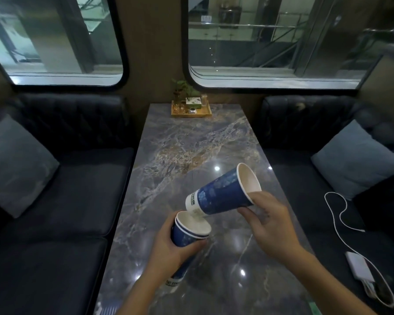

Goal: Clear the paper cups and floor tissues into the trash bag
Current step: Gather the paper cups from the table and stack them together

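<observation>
My left hand (pixel 168 251) grips a stack of two nested blue paper cups (pixel 184 237), mouths facing up, held above the marble table (pixel 191 144). In my right hand (pixel 268 221) is a third blue paper cup (pixel 223 194), tilted on its side with its white base touching the rim of the stack and its open mouth pointing up to the right. No tissues and no trash bag are in view.
A wooden tray (pixel 191 113) with a small plant and glassware sits at the table's far end under the windows. Dark sofas with grey cushions (pixel 16 164) flank the table. A white power bank (pixel 359 267) and cable (pixel 337 212) lie on the right seat.
</observation>
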